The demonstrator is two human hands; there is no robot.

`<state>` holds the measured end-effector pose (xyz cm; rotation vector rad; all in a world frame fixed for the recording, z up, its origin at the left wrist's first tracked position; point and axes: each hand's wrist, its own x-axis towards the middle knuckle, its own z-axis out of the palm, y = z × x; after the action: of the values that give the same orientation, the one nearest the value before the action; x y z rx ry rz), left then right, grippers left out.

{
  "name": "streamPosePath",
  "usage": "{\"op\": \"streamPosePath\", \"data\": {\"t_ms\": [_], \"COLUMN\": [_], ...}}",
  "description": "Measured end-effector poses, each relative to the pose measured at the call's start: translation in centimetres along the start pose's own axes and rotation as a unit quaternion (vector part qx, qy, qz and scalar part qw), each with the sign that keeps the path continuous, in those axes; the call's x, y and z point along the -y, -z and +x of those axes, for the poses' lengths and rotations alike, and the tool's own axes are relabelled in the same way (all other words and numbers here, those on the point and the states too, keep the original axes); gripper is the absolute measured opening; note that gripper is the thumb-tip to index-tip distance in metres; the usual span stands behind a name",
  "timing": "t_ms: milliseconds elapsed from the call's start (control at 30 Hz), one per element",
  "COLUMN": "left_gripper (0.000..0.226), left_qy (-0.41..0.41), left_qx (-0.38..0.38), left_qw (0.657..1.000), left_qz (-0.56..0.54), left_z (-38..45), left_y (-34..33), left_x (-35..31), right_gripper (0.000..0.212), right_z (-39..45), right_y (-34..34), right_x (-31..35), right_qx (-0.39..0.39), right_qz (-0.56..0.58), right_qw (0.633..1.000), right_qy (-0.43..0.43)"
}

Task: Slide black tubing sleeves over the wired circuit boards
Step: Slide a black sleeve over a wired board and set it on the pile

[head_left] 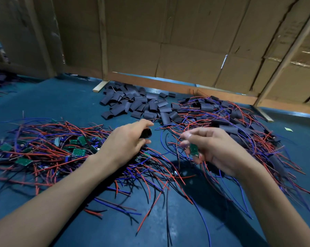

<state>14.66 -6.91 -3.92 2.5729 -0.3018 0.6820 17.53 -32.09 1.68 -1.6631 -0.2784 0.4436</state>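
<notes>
Left hand is pinching a short black tubing sleeve, right hand pinches a small green circuit board by its edges above the blue table. I'd gather the dangling red and blue wires straight, feed them through first, then ease the board in.

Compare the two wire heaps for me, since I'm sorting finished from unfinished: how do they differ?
The left heap shows bare green boards; the right heap has black sleeves over its boards. The left heap lies beside the left hand, the right heap beyond the right hand. Both have red and blue wires.
</notes>
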Motion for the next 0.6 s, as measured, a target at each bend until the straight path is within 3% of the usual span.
{"op": "streamPosePath", "data": {"t_ms": [100, 200, 300, 467, 600], "left_gripper": [0.05, 0.046, 0.041, 0.04, 0.044], "left_qy": [-0.009, -0.023, -0.048, -0.076, -0.106], "left_qx": [-0.005, -0.014, -0.031, -0.053, -0.063], "left_qw": [1.0, 0.999, 0.998, 0.994, 0.99], "left_qz": [-0.011, -0.027, -0.04, -0.058, -0.07], "left_z": [0.0, 0.0, 0.0, 0.0, -0.1], "left_y": [-0.1, -0.1, 0.0, 0.2, 0.4], "left_x": [0.2, 0.2, 0.1, 0.1, -0.2], "right_gripper": [0.037, 0.02, 0.01, 0.01, 0.009], "right_z": [-0.2, -0.3, -0.4, -0.3, -0.3], "right_y": [0.6, 1.4, 1.6, 1.9, 1.1], "right_x": [-0.1, 0.0, 0.2, 0.8, 0.4], "right_qx": [0.073, 0.083, 0.039, -0.062, -0.087], "right_qz": [-0.028, -0.081, -0.12, -0.049, -0.076], "right_qw": [0.995, 0.991, 0.992, 0.989, 0.979], "right_qy": [-0.056, -0.064, -0.027, 0.125, 0.166]}}
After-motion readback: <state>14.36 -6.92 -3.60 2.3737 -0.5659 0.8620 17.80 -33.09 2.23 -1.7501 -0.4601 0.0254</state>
